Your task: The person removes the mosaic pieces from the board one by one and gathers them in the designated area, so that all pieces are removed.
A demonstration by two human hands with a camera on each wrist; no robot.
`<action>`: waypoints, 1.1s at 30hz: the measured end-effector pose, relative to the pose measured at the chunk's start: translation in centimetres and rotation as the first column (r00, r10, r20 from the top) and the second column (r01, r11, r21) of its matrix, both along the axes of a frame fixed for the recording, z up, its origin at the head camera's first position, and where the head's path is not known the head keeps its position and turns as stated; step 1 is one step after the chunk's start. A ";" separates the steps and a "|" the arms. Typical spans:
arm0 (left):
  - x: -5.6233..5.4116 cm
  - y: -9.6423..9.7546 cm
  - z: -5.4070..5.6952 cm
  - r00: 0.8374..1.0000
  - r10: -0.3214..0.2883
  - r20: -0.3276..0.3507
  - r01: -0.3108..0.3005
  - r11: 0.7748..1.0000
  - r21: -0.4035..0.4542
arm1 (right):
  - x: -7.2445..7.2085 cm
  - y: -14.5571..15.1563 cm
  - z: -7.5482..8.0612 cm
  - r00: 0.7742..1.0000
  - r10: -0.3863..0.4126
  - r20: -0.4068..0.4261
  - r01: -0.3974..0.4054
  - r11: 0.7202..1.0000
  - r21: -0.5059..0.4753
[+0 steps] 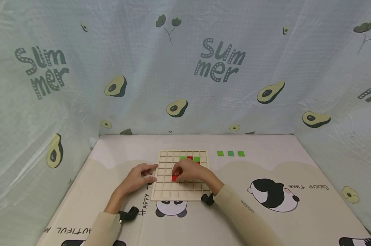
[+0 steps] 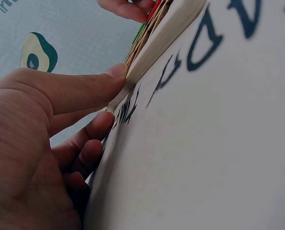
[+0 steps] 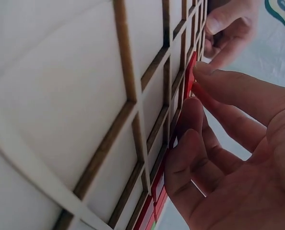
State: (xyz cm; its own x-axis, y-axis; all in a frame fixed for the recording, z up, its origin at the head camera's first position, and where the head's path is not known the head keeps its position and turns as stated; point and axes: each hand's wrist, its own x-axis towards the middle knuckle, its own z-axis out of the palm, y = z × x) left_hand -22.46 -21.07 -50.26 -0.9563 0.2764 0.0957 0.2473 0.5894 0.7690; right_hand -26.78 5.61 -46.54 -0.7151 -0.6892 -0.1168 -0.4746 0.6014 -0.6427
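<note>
A square wooden grid board point(image 1: 163, 195) lies on the table. My right hand point(image 1: 189, 171) is over its middle and pinches a red square tile point(image 1: 174, 178) between thumb and fingers. In the right wrist view that red tile point(image 3: 190, 74) stands slightly proud of the grid at the fingertips. Beside the board's left edge, my left hand point(image 1: 136, 178) touches the frame with thumb and forefinger spread apart. The left wrist view has the thumb against the wooden rim point(image 2: 157, 50). Green and red tiles sit in the upper right cells, partly hidden by the right hand.
Three loose green tiles point(image 1: 230, 153) lie in a row beyond the board's upper right corner. The printed tablecloth point(image 1: 203, 225) runs back to a curtain point(image 1: 203, 112) with avocado prints. Black wrist mounts point(image 1: 129, 214) show at both wrists.
</note>
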 end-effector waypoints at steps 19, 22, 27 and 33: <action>0.1 0.0 0.1 1.000 -0.001 0.008 0.001 1.000 0.008 | 0.3 -0.5 -0.2 0.996 -0.013 -0.087 0.016 0.999 0.032; 0.1 0.0 0.0 1.000 -0.004 0.009 0.003 1.000 0.012 | 0.3 -0.6 -0.4 0.997 -0.019 -0.075 0.021 0.999 0.034; 0.1 0.0 0.0 1.000 -0.006 0.004 0.006 1.000 0.008 | 0.4 -0.6 -0.3 0.998 -0.028 -0.058 0.031 0.999 0.037; 0.0 0.0 0.0 1.000 -0.004 0.000 0.004 1.000 0.001 | 0.4 -0.5 -0.2 0.998 -0.014 -0.065 0.016 1.000 0.022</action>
